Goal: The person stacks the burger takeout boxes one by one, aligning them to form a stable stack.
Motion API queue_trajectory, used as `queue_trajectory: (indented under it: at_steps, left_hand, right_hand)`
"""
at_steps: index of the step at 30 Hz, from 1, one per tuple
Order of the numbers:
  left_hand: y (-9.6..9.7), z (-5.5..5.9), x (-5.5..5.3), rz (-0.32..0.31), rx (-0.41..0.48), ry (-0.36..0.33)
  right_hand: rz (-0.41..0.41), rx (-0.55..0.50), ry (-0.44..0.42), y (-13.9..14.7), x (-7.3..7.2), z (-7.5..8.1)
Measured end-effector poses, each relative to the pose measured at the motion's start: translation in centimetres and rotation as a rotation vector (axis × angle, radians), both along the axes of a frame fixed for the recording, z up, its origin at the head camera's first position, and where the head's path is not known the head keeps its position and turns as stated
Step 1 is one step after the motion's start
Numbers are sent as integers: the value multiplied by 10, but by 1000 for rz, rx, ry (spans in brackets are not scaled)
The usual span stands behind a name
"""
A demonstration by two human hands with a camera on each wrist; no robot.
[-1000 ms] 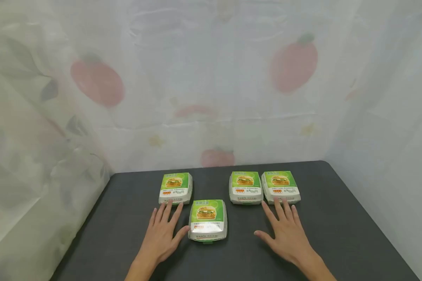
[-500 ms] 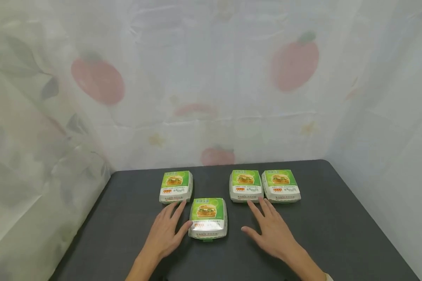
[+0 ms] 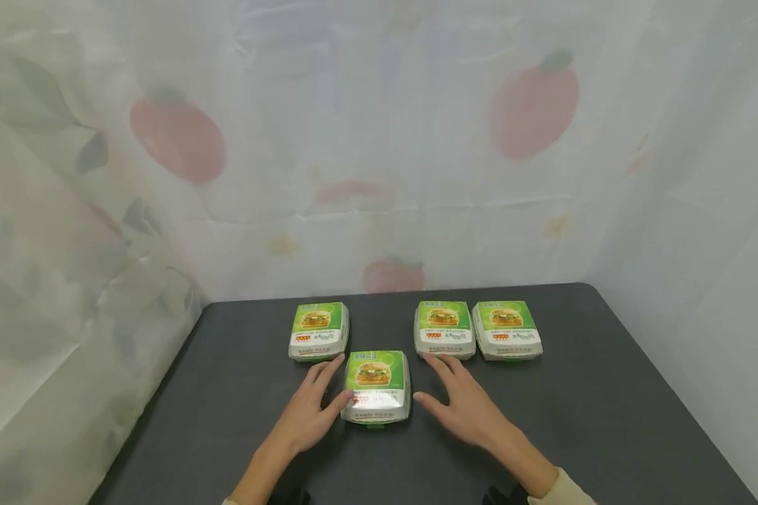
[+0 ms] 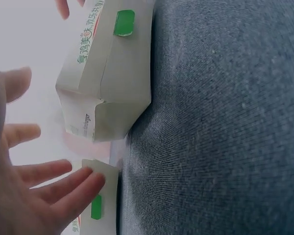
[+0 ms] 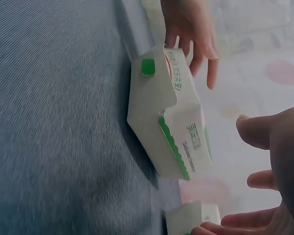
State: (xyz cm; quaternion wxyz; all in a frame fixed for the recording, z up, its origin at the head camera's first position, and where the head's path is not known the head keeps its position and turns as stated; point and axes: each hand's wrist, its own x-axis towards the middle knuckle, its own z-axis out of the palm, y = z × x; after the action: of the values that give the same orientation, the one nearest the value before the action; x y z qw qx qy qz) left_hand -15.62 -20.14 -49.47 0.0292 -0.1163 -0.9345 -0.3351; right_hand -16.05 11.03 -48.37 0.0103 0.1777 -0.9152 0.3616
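Observation:
In the head view a burger box (image 3: 375, 386), white with a green lid panel and a burger picture, lies at the front of the group. My left hand (image 3: 308, 415) is at its left, thumb overlapping the lid's left edge; whether it touches is unclear. To the right of the box, my right hand (image 3: 470, 408) hovers with fingers spread and a gap beside the box. Neither hand grips anything. The left wrist view shows the box's front side with a green tab (image 4: 124, 23). From the right wrist, the same box (image 5: 186, 142) appears with the left hand (image 5: 190, 22) beyond it.
Three similar burger boxes sit farther back: one at the left (image 3: 318, 333) and two side by side, a middle one (image 3: 444, 331) and a right one (image 3: 507, 331). All rest on a dark table (image 3: 606, 421). A pale fruit-print curtain (image 3: 379, 140) encloses the back and sides.
My right hand has moved left, from in front of the right-hand boxes to near the front box. The left hand has shifted slightly right, its fingers closer together. The boxes have stayed put.

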Motion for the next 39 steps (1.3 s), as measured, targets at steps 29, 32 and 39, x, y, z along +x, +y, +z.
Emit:
queue_trajectory:
  at_steps: [29, 32, 39]
  left_hand:
    - [6, -6, -19, -80, 182, -158]
    - [8, -6, -19, -85, 191, -154]
    - [16, -1, -17, -95, 222, -146]
  right_hand:
    - [112, -291, -179, -36, -26, -22]
    - [114, -308, -193, -34, -26, -22]
    - [106, -333, -205, -28, -22, -18]
